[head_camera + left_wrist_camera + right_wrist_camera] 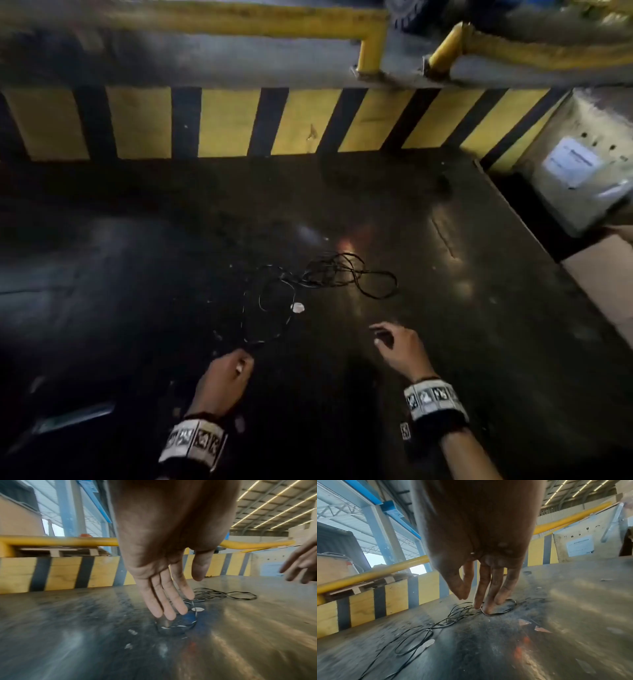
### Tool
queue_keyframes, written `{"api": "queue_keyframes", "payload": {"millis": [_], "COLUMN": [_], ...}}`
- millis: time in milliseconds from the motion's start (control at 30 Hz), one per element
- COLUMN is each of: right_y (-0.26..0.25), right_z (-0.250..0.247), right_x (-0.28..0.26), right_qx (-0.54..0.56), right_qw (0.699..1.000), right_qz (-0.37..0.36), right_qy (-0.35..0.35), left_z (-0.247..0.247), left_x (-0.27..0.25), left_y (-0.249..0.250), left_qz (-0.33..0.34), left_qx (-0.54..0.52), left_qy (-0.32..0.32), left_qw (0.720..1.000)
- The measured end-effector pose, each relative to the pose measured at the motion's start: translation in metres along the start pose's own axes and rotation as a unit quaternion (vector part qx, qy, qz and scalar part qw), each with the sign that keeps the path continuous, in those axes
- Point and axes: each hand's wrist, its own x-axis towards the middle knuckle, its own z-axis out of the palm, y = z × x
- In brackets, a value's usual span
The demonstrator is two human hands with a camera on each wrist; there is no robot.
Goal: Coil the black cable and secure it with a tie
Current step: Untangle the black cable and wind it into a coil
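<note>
The head view looks steeply down from above onto the dark floor, facing the striped barrier at twelve o'clock. Each wrist view sits low and close behind its palm, facing that barrier. All three share the black cable.

Left hand fills frame center, fingers straight, pointing down over dark scuffed floor. Black cable lies loose right of center. Right hand at right edge. Yellow-black striped barrier behind.
</note>
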Motion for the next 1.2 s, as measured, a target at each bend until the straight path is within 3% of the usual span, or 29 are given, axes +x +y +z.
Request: {"api": "queue_keyframes", "payload": {"millis": [100,300,400,600,800,967,1100,1200], "right_y": [-0.001,-0.001,-0.008,-0.004,-0.011,-0.027,-0.029,-0.024], "right_z": [0.006,0.03,0.031,0.031,0.041,0.053,0.059,0.062], "right_x": [0.024,0.054,0.071,0.115,0.17,0.232,0.276,0.287], "right_qx": [0.039,0.032,0.018,0.008,0.017,-0.003,-0.079,-0.08], "right_qw": [0.999,0.998,0.998,0.993,0.995,0.991,0.99,0.989], "right_qz": [0.023,0.055,0.061,0.107,0.073,0.062,0.109,0.118], "right_qy": [0.016,0.024,0.012,0.055,0.065,0.119,0.047,0.048], "left_z": [0.006,0.014,0.017,0.023,0.028,0.043,0.061,0.067], "left_x": [0.02,0.048,0.071,0.136,0.217,0.282,0.314,0.321], "left_y": [0.023,0.053,0.063,0.093,0.127,0.141,0.143,0.144], "left_qz": [0.043,0.053,0.076,0.103,0.081,0.068,0.09,0.109], "left_qx": [0.006,0.011,0.007,0.01,0.002,0.009,0.026,0.051], "left_qy": [-0.02,-0.056,-0.068,-0.073,-0.024,0.0,0.005,0.007], "left_qw": [0.999,0.997,0.995,0.992,0.996,0.998,0.996,0.993]}}
